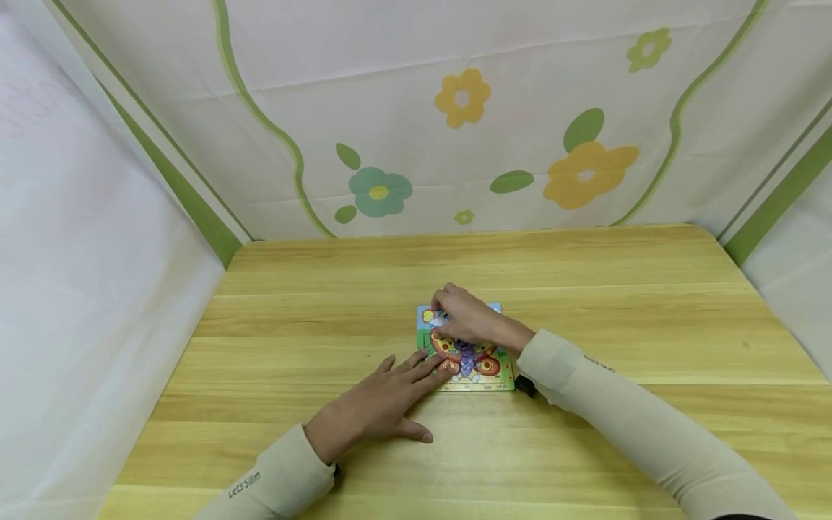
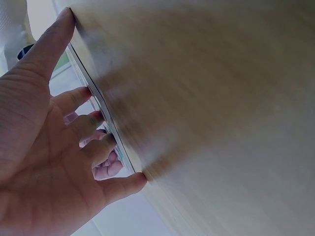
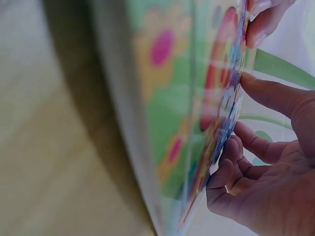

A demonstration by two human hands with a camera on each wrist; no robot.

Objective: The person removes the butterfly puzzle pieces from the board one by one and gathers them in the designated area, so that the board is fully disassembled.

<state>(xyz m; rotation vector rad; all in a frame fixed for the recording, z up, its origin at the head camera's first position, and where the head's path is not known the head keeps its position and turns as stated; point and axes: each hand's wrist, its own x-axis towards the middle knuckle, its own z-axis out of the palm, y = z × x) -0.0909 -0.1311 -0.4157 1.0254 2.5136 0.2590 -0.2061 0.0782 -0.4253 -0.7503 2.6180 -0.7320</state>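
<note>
Pale wood-grained planks form the desk point(image 1: 312, 289) in the head view, around a flat rectangular butterfly puzzle board point(image 1: 466, 361) in bright print; beyond the board hangs a white flowered cloth point(image 1: 403, 72). The left grip point(image 1: 390, 397) lies fingers spread on the board's near left part; the right grip point(image 1: 468, 315) bends over its far half. Nearer than the board, the beige left sleeve point(image 1: 286, 473) reads "LetsSlim".

Left wrist view: fingers spread along the board's edge, thumb apart from it.

Right wrist view: bent fingertips touch the board's face; I cannot tell whether they pinch a piece.
</note>
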